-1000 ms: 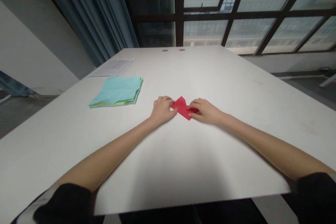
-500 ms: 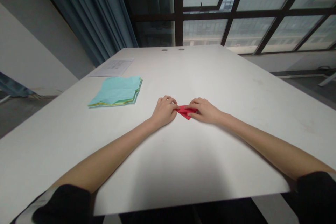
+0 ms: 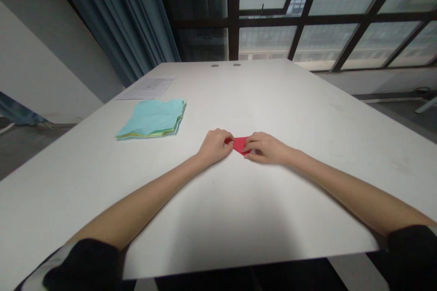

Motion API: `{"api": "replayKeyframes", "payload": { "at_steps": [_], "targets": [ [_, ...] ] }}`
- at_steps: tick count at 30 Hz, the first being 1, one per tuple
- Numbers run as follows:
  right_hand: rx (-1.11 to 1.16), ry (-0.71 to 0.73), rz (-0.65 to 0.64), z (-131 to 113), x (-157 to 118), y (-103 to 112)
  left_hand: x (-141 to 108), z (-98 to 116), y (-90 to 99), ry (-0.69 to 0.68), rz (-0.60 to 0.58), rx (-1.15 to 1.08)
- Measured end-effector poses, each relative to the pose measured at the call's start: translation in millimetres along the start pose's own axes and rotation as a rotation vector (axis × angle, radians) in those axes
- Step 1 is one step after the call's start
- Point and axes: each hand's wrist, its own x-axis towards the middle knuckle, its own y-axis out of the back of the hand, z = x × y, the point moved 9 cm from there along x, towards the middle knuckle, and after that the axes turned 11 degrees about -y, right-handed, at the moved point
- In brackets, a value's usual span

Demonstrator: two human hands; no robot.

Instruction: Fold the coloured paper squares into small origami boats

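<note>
A small piece of folded red paper [image 3: 240, 143] lies on the white table [image 3: 218, 213] between my hands. My left hand [image 3: 216, 146] pinches its left corner between thumb and fingers. On the right side, my right hand [image 3: 264, 147] grips the paper with bent fingers on top and the thumb at the near edge. My fingers cover both ends of the paper, so its full outline is hidden.
To the left lies a stack of coloured paper [image 3: 153, 117], light blue on top with yellow and green edges below. Behind it is a printed sheet [image 3: 146, 88]. A blue curtain [image 3: 119, 13] and dark-framed windows [image 3: 268, 41] stand beyond the table.
The fold lines that showed on the red paper have given way to a flatter, smoother face. Both hands have shifted slightly toward me, and the right fingers have curled back.
</note>
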Motion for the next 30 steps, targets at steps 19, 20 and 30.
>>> {"api": "replayKeyframes", "payload": {
  "at_steps": [19, 20, 30],
  "targets": [
    [0.066, 0.086, 0.026, -15, -3, 2, -11, -25, -24.8, 0.558, -0.104, -0.92],
    [0.068, 0.081, 0.027, -16, -2, 3, -11, -24, -25.0, 0.56, -0.099, -0.944],
    [0.131, -0.148, 0.216, -9, 5, 24, -6, -5, -24.1, 0.574, 0.155, -1.351]
  ]
}}
